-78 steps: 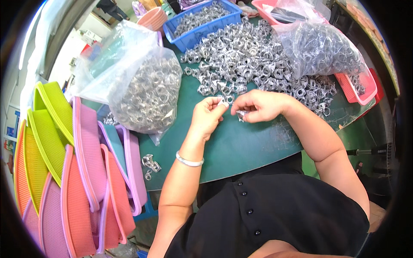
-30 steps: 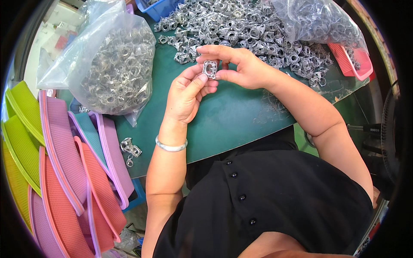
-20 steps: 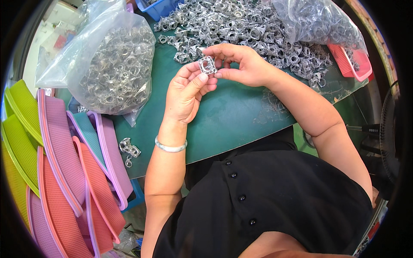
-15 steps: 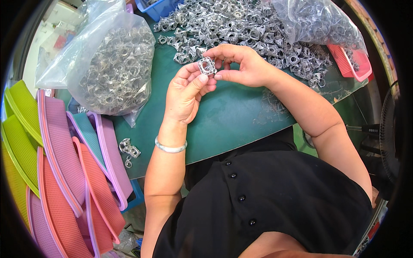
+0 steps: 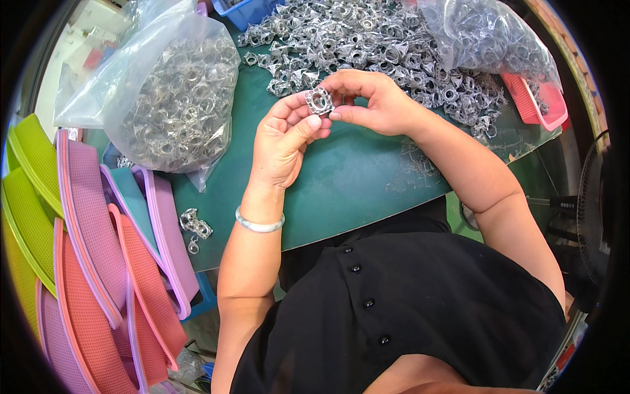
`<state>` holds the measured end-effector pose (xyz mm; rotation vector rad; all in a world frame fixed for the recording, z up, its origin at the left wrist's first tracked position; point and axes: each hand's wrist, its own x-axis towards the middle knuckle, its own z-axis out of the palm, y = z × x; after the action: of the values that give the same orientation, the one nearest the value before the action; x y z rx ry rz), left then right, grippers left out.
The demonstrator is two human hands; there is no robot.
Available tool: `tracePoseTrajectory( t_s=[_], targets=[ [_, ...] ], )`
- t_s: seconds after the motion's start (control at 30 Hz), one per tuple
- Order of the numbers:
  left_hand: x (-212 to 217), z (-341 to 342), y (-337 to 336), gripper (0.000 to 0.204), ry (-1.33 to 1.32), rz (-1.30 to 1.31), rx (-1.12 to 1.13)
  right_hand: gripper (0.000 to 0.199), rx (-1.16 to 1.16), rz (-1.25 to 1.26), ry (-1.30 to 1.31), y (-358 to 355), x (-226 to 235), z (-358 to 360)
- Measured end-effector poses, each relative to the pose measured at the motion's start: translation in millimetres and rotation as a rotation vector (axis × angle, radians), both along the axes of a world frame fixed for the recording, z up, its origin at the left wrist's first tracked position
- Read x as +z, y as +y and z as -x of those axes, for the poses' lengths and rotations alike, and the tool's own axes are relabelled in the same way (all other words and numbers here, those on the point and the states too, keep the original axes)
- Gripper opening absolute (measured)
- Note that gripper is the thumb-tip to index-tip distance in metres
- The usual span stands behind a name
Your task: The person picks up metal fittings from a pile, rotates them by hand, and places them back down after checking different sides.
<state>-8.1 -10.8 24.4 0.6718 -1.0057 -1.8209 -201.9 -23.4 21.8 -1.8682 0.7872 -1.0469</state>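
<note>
Black fabric of a buttoned top (image 5: 420, 295) fills the near edge, with both forearms reaching forward past it. To the left, mesh-sided plastic baskets (image 5: 88, 223) in lime, lilac, coral and teal lean against one another in an overlapping heap beside the counter (image 5: 354, 190). Just right of them, a few loose silver parts (image 5: 195, 223) lie on its green surface, near the left forearm, whose wrist wears a pale bangle (image 5: 260, 227). Farther in, above the green top, the left hand (image 5: 285, 144) pinches a squarish silver metal casting (image 5: 319, 111) between thumb and fingers, its round opening tilted up into view. The right hand (image 5: 374, 105) grips the same casting from its right side, thumb at the lower corner and curled index finger at the upper one. Beyond the left hand stands a clear plastic bag (image 5: 177, 108) full of similar castings. A broad pile of castings (image 5: 367, 46) spreads past the right hand, flanked on the right by a pink basket (image 5: 553, 111) with another filled bag (image 5: 489, 39) over it. At the far left of the pile sits a blue bin (image 5: 252, 13), partly cut off.
</note>
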Motion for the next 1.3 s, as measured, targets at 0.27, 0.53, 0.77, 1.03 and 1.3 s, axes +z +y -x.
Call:
tracePoseTrajectory(
  t_s=[0.27, 0.53, 0.77, 1.03, 1.3],
  targets=[
    [-4.5, -4.1, -2.7, 0.028, 0.052, 0.028, -0.044, 0.031, -0.011, -0.007, 0.004, 0.5, 0.8, -1.0],
    [-3.9, -4.2, -3.4, 0.026, 0.050, 0.007, -0.054, 0.030, -0.013, -0.004, -0.012, -0.5, -0.8, -1.4],
    [-3.2, -1.9, -2.8, 0.025, 0.042, -0.026, -0.034, 0.031, 0.000, -0.022, -0.004, 0.0, -1.5, -0.9],
    [-8.1, -1.2, -3.2, 0.030, -0.111, -0.006, 0.005, 0.038, -0.052, 0.286, 0.077, -1.2, 1.6, -4.7],
    [-10.0, 7.1, -2.4, 0.042, -0.177, 0.224, 0.174, 0.039, -0.189, 0.181, 0.093, -1.0, 0.8, -3.3]
  ],
)
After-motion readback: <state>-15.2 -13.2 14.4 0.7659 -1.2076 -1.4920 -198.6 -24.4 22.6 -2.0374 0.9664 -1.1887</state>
